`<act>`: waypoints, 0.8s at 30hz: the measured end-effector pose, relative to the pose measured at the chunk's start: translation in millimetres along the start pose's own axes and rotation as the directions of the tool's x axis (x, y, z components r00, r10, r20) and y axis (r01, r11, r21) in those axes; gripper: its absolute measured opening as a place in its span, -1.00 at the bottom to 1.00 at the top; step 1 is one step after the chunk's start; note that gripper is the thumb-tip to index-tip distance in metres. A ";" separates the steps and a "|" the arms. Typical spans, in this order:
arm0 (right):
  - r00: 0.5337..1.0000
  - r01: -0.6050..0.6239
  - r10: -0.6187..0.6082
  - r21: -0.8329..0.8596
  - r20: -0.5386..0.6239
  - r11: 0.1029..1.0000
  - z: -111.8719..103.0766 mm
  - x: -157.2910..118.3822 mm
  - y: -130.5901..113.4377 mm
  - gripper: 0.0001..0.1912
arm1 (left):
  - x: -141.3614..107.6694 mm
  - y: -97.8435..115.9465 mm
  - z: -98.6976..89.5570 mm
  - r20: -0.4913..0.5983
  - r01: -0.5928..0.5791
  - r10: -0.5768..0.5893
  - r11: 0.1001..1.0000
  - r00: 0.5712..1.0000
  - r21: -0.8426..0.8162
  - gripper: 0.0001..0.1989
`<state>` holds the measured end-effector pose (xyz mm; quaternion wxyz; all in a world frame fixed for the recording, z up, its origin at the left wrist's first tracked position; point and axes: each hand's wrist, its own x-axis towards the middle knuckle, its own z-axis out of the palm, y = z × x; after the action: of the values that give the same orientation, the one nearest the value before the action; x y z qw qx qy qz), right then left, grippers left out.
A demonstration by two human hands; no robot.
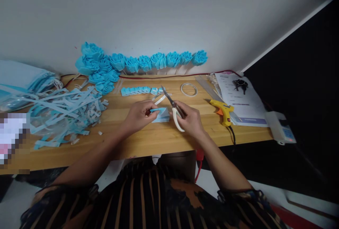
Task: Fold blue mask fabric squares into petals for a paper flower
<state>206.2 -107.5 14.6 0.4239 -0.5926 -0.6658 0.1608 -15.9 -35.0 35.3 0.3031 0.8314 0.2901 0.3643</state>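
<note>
My left hand (140, 116) pinches a folded piece of light blue fabric (162, 113) just above the table. Another pale blue piece (162, 119) shows under it; whether the two are joined I cannot tell. In my right hand (191, 117) is a pair of scissors (174, 106) with white handles, its blades pointing up and away to the left. The blades look closed and stay apart from the fabric. Beyond my hands lies a row of small cut blue pieces (136, 91), with a thin white strip (160, 99) nearer to me.
Blue fabric flowers (159, 60) line the wall. A heap of blue and white scraps (71, 112) covers the left side, beside stacked face masks (23, 80). To the right are a tape roll (189, 89), a yellow glue gun (224, 111), papers (238, 98), keys (240, 85) and a power strip (282, 128).
</note>
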 end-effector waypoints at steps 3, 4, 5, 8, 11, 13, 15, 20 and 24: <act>0.995 -0.083 0.075 0.108 0.073 0.991 -4.5 1.3 -1.5 -0.59 | 0.6 -1.3 -0.3 -0.018 0.031 -0.031 1.000 0.999 -0.006 -0.87; 0.989 -0.109 0.092 0.148 0.117 0.983 -6.9 1.5 -2.8 -0.57 | 0.9 -1.9 -0.6 -0.021 0.048 -0.048 0.999 0.999 -0.002 -0.87; 0.979 -0.138 0.102 0.199 0.178 0.970 -9.4 1.6 -4.5 -0.54 | 1.2 -2.4 -1.0 -0.022 0.066 -0.066 0.998 0.998 0.004 -0.88; 0.933 -0.230 0.088 0.392 0.349 0.891 -15.6 3.9 -10.4 -0.44 | 1.9 -3.7 -2.5 -0.040 0.087 -0.087 0.996 0.995 0.017 -0.89; 0.954 -0.264 0.134 0.536 0.268 0.802 -17.5 11.9 -13.5 -0.40 | 1.7 -2.8 -3.6 -0.049 0.006 -0.006 1.000 0.999 0.004 -0.88; 0.971 -0.238 0.190 0.572 0.143 0.785 -16.9 19.4 -13.6 -0.41 | 1.1 -1.0 -3.6 -0.022 -0.065 0.065 0.998 0.998 -0.003 -0.89; 0.980 -0.188 0.191 0.564 0.055 0.804 -15.3 25.7 -13.5 -0.41 | 0.2 0.7 -2.9 0.019 -0.137 0.137 0.991 0.990 0.010 -0.90; 0.995 -0.046 0.077 0.392 -0.065 0.919 -10.5 29.5 -16.1 -0.46 | -1.9 0.4 -0.6 0.091 -0.284 0.274 0.949 0.958 0.138 -0.88; 0.997 -0.003 0.020 0.229 -0.071 0.973 -8.7 27.8 -18.2 -0.55 | -2.8 0.0 -0.8 0.144 -0.329 0.303 0.920 0.942 0.213 -0.86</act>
<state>202.6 -88.7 43.2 0.5124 -0.5492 -0.6235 0.2169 -18.1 -36.8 34.5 0.1554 0.9156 0.1761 0.3263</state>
